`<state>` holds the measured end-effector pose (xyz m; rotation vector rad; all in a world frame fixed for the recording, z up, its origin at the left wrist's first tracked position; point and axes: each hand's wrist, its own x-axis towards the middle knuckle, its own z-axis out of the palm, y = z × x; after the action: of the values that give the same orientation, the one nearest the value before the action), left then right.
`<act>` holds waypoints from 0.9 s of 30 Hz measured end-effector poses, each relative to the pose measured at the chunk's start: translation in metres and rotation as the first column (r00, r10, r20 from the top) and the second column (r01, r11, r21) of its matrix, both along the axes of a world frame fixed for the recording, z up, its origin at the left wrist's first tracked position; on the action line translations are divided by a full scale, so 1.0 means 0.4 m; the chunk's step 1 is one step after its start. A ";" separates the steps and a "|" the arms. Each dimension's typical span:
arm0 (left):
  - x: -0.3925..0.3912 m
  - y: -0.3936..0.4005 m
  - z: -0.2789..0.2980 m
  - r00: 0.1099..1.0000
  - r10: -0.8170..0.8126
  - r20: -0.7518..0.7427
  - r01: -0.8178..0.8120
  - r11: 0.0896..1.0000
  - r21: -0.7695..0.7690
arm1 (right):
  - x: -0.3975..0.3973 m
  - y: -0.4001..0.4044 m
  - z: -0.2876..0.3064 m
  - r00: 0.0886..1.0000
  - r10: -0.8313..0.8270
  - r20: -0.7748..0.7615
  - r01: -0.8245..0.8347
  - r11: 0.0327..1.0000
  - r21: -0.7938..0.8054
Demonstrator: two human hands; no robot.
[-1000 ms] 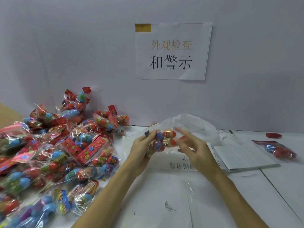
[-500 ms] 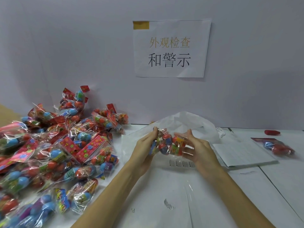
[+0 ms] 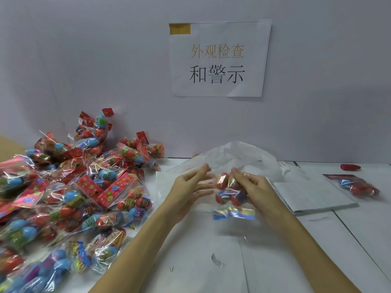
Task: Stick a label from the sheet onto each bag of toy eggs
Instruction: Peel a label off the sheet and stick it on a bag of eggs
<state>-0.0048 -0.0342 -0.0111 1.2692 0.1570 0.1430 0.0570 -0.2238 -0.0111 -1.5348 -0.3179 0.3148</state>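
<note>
Tabletop first: white, papered over, with the wall along its far edge and a printed sign taped there. A heap of bagged toy eggs fills the left side, piled from the near left corner back to the wall. A crumpled white plastic bag lies at the middle of the far edge. A folded stack of sheets lies right of centre, and this is probably the label sheet, though no labels can be made out on it. One lone bag rests close to the right edge.

A second ago both hands held one bag of eggs between them, lengthwise. Now the right hand alone grips it, fingers curled round the eggs, and the bag hangs upright above the middle of the tabletop with its header card at the bottom. The left hand has let go; its fingers are spread and straight, just beside the bag, touching nothing that I can see.

My reading is that the bag has been turned for inspection or to present a flat face, which frees the left hand to fetch a label. No label shows on this bag yet, though blur makes that uncertain.
</note>
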 end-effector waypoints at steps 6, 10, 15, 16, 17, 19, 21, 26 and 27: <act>0.000 -0.013 -0.008 0.999 0.017 0.047 -0.022 0.994 0.104 | 0.007 0.000 -0.009 0.977 -0.032 0.209 0.069 0.982 -0.175; -0.002 -0.017 -0.004 0.962 0.205 0.178 -0.246 0.936 0.251 | 0.008 -0.009 -0.016 0.871 -0.054 0.488 0.288 0.862 -0.418; -0.004 -0.027 0.001 0.941 0.224 0.253 -0.286 0.927 0.242 | -0.001 -0.008 -0.014 0.942 0.052 0.331 0.038 0.965 -0.261; -0.004 -0.024 0.000 0.938 0.216 0.272 -0.284 0.928 0.242 | -0.005 -0.006 -0.009 0.935 0.077 0.347 0.003 0.975 -0.224; -0.004 -0.021 -0.002 0.933 0.218 0.287 -0.291 0.925 0.243 | -0.009 -0.002 -0.005 0.927 0.101 0.361 -0.039 0.984 -0.177; -0.003 -0.017 -0.002 0.931 0.250 0.264 -0.307 0.930 0.201 | -0.017 0.003 0.002 0.921 0.144 0.362 -0.124 0.989 -0.078; 0.000 -0.020 0.003 0.958 0.230 0.173 -0.243 0.969 0.053 | -0.023 -0.001 0.009 0.922 0.184 0.341 -0.182 0.983 -0.037; 0.002 -0.013 0.007 0.995 0.083 0.050 -0.074 0.986 -0.150 | -0.016 -0.022 0.018 0.917 0.237 0.320 -0.210 0.971 -0.117; 0.001 -0.013 0.000 0.993 0.096 0.073 -0.089 0.992 -0.092 | -0.014 -0.020 0.020 0.929 0.215 0.301 -0.205 0.977 -0.064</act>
<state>-0.0043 -0.0392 -0.0110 1.1670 0.1542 0.2624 0.0513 -0.2318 -0.0032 -1.5837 -0.7289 0.2484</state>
